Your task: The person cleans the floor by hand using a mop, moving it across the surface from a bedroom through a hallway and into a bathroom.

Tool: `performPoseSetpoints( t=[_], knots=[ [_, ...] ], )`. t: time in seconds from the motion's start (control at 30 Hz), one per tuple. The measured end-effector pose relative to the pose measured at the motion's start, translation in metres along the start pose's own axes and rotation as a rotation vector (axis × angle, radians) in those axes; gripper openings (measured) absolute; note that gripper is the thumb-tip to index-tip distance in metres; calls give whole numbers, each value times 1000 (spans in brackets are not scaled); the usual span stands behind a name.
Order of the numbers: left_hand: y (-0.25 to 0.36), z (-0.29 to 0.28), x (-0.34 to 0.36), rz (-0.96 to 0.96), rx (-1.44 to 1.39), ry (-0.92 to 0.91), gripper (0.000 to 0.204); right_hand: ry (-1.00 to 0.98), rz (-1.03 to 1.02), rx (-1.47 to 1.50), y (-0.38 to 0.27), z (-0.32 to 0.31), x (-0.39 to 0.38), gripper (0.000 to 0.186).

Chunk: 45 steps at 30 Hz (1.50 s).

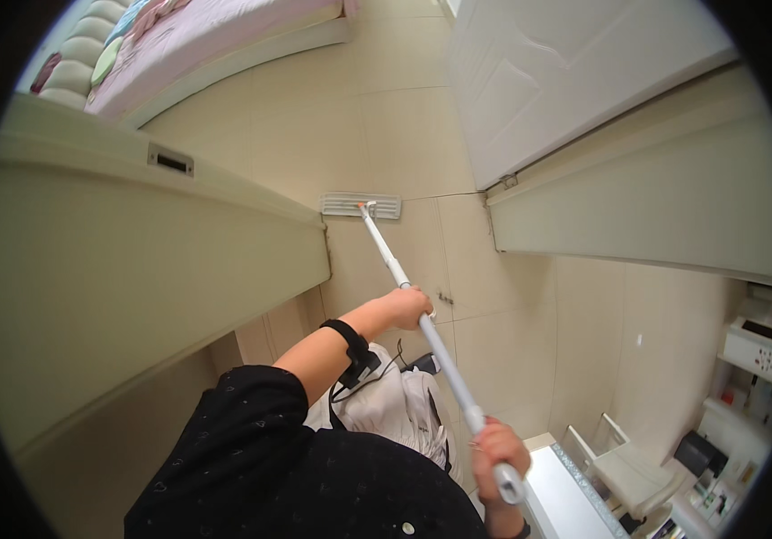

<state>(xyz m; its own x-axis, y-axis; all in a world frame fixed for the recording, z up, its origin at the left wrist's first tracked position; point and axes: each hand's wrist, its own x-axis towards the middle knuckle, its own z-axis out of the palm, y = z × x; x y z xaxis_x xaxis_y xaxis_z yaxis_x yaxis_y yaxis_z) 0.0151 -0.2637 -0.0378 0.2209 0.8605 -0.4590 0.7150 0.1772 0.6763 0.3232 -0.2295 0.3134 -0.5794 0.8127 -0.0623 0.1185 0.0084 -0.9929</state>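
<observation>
A flat mop runs slantwise across the view, its long white and grey pole (444, 355) reaching from near my body out to the floor. My left hand (406, 307) is wrapped round the middle of the pole, with a black strap and small device on that forearm. Close to the pole's upper end, my right hand (500, 456) grips it. The flat grey mop head (361, 206) lies on the tiled floor in the doorway, its left end at the foot of the left door frame.
Door frame walls (152, 242) stand on the left and on the right (646, 198). A white door (574, 72) is swung inward at the far right. Beyond lies a bed (233, 45) with pink sheets. A white chair (628, 476) and a cluttered shelf (754, 404) stand at lower right.
</observation>
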Motion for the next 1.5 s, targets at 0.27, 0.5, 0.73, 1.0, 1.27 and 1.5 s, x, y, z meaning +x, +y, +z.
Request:
performPoseSetpoints(
  t=[0.27,0.5,0.73,1.0,1.27,1.5],
  knots=[
    [12,63,-16,-10,-78,115,14,-219,-85,-3,27,-31,-34,27],
    [25,114,-10,-17,-60,180,18,-269,-149,58,76,-81,-59,28],
    [84,106,16,-100,-73,241,19,-517,-226,-23,36,-142,-8,32],
    [163,90,-4,-154,-165,272,19,-670,-102,-56,-59,-176,22,29],
    [102,86,-100,-334,-160,473,8,-680,-219,164,-3,-92,4,32],
    [-18,164,-91,-247,-186,576,12,-893,-257,-57,72,-15,-4,33]
  ],
)
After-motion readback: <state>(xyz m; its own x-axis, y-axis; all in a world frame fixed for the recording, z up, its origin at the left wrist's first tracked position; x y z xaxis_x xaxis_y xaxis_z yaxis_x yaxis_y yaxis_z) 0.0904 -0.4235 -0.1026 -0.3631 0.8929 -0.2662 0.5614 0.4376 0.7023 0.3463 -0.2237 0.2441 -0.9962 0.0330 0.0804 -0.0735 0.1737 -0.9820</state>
